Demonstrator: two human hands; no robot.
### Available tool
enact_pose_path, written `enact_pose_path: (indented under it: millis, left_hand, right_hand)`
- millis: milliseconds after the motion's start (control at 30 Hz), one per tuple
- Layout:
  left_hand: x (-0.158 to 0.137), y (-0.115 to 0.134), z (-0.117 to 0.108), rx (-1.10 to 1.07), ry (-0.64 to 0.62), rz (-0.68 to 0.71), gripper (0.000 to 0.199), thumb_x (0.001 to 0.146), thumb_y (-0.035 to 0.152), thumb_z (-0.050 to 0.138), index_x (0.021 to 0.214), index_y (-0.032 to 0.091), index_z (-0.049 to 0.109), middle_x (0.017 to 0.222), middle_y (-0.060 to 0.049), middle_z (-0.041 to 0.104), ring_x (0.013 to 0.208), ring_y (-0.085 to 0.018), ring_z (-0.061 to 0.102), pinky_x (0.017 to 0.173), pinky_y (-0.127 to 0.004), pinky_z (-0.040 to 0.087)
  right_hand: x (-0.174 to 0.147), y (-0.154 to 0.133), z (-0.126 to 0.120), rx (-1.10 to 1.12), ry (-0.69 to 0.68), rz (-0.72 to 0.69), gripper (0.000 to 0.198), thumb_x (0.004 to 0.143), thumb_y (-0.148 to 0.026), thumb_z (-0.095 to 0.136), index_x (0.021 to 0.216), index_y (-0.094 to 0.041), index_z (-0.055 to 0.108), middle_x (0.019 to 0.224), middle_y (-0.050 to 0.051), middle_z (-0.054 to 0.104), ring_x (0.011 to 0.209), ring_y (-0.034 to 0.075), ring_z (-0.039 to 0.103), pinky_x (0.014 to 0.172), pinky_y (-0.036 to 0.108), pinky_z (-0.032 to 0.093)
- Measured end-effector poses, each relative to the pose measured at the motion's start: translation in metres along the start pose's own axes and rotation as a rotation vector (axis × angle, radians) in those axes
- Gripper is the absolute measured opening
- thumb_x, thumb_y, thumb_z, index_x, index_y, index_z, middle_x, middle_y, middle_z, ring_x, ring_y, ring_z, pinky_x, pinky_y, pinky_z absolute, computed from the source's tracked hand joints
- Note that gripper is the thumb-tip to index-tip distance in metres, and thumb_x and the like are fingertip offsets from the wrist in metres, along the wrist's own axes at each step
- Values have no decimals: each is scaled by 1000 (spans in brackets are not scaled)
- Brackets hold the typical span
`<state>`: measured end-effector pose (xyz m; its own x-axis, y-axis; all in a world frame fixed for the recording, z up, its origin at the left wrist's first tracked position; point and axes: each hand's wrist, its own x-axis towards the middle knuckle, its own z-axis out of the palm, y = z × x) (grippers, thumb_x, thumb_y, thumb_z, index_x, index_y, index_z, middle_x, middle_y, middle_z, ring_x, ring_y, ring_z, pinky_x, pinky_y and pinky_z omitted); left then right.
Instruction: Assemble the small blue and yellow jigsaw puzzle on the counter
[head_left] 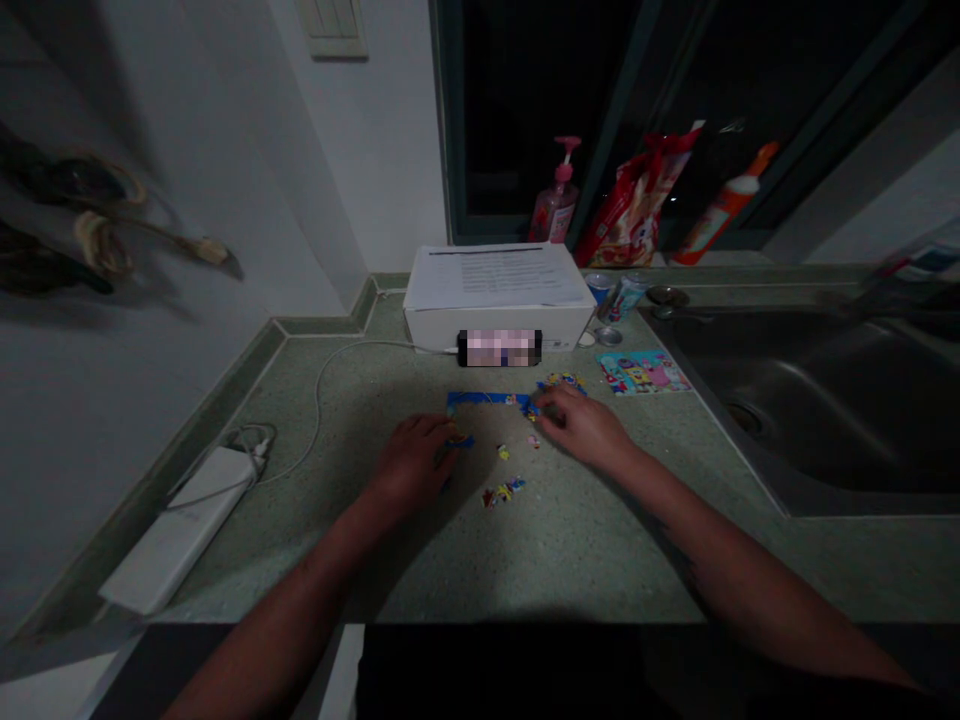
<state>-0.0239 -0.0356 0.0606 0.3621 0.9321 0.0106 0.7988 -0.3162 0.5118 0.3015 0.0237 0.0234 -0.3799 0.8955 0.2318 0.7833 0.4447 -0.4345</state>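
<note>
on the speckled green countertop (570, 540), in the lit patch in front of a white box (499, 300), a jigsaw puzzle is spread out in parts. a joined blue strip of puzzle pieces (484, 400) lies flat just in front of the box, and a small cluster of yellow and blue pieces (564, 381) sits at its right end. the left hand (411, 462) rests palm down on the counter just below the left end of the strip, fingers loosely curled, with a blue puzzle piece (461, 441) at its fingertips; whether it pinches that piece or only touches it cannot be told. the right hand (583, 425) lies palm down to the right, fingers bent and reaching toward the right end of the strip and the cluster, touching pieces there; a firm grip cannot be made out. between the two hands lie a few loose pieces (504, 452), and a little nearer the person another small group of loose pieces (502, 491). a printed sheet of paper (499, 272) lies on top of the white box. to the right of the puzzle, a colourful cartoon picture card (645, 371) lies flat beside the steel sink (825, 400). a white cable (330, 365) curves from the box across the counter to a white power adapter (176, 530) at the left. on the window ledge behind stand a pink pump bottle (555, 200), a red snack bag (634, 205) and an orange-capped bottle (724, 205).
</note>
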Motion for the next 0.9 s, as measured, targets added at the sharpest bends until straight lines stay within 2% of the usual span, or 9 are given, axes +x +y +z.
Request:
enact_pose_path:
  millis: [200,400,733,900]
  left_hand:
    - [-1,-2,2,46,-37,-4,31,105,22,64,133,27,78,149,-12,72,144,-39,60,128,-59,43]
    - [-2,2,-1,-26,-38,-13,33,104,21,63,132,23,79,149,-16,72,143,-43,60,128,-64,40]
    - [0,-5,5,-30,-6,1,31,100,22,69,129,28,80,141,-12,76,139,-39,64,127,-61,44]
    - [1,-4,5,14,-23,-6,34,100,23,68,130,31,81,143,-12,76,140,-38,65,127,-61,46]
  right_hand:
    - [-2,7,12,5,-31,-26,15,96,-22,68,109,-26,76,116,8,79,97,25,77,81,38,58]
    - [-3,5,13,-9,-41,-35,16,98,-25,65,110,-26,75,117,9,79,96,25,77,79,38,57]
    - [-3,2,13,-72,-67,-1,17,100,-26,68,113,-26,79,122,10,80,103,28,78,82,39,60]
    - [-1,-8,6,-134,-142,48,19,104,-26,67,118,-26,78,128,10,79,113,27,77,89,36,60]
